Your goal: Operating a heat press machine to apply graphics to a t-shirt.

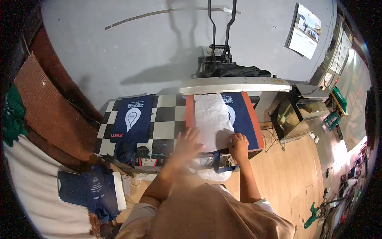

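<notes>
A navy printed fabric piece [244,119] lies on the orange-edged pad [256,127] under the heat press's pale raised plate [234,85], partly covered by a creased white sheet [209,115]. My left hand [188,141], slightly blurred, has its fingers spread at the sheet's lower left corner. My right hand [238,145] has bent fingers closed on the sheet's lower right edge. To the left, another navy printed piece [131,107] lies on the checkered tabletop [165,129], with part of it hanging over the front edge.
Folded navy fabric [79,187] rests at lower left beside cream cloth [39,179] and a brown board [47,91]. Behind are a grey wall with a calendar [304,32] and the press's tall handle [227,32]. A glass tank [294,113] stands right of the table, above a wooden floor [290,167].
</notes>
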### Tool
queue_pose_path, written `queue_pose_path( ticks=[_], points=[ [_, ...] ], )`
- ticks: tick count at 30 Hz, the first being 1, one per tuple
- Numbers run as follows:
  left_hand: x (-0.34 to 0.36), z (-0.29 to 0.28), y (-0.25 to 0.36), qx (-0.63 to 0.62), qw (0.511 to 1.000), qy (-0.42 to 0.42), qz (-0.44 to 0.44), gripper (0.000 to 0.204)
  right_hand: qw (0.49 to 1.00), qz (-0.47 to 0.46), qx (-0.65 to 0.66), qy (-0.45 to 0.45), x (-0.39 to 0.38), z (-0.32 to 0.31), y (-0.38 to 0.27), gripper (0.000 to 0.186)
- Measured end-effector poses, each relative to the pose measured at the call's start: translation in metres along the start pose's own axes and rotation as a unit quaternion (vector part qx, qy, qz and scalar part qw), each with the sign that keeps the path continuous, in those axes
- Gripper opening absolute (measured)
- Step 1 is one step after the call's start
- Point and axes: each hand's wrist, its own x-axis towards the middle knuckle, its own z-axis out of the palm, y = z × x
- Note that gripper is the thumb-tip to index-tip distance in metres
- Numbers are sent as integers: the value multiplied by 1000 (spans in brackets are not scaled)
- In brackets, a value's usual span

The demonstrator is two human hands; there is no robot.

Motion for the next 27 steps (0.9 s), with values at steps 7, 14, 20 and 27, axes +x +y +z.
queue_pose_path(
  ticks=[7, 14, 20, 27],
  points=[
    [0, 13, -7, -36, 999, 31, 5, 79, 993, -64, 101, 25, 31, 20, -43, 42],
    [1, 10, -3, -34, 998, 59, 15, 70, 991, -115, -4, -65, 23, 74, -58, 68],
    [2, 12, -8, -53, 997, 55, 3, 81, 994, -102, -32, -32, 25, 56, -55, 61],
    [1, 16, -10, -56, 997, 61, 3, 79, 989, -43, -92, -106, 24, 35, -25, 59]
  ],
)
